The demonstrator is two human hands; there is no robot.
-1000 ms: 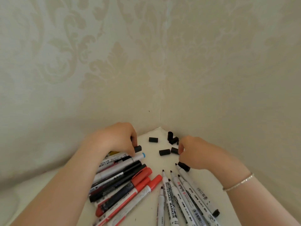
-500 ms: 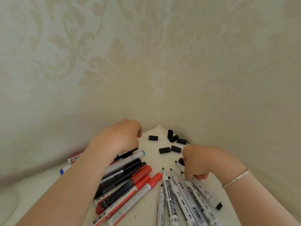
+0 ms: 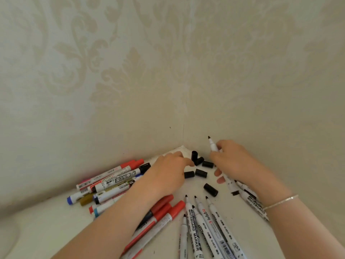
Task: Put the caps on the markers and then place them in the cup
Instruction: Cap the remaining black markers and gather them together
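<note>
My right hand (image 3: 238,161) grips an uncapped white marker (image 3: 212,145), its black tip pointing up near the right wall. My left hand (image 3: 168,174) reaches over the table corner, fingertips at the loose black caps (image 3: 198,161); whether it pinches one is hidden. More caps lie at the corner (image 3: 201,173) and one nearer me (image 3: 210,189). Several uncapped white markers (image 3: 194,230) fan out at the bottom. Red-capped markers (image 3: 162,212) lie under my left forearm. No cup is in view.
A pile of capped markers (image 3: 112,182) in mixed colours lies at the left against the wall. Two wallpapered walls (image 3: 183,131) meet just behind the caps and close off the white table (image 3: 46,230). Another white marker (image 3: 255,204) lies under my right wrist.
My right hand has lifted a white marker off the row and turned its tip upward. My left hand has moved right, from the marker pile to the black caps.
</note>
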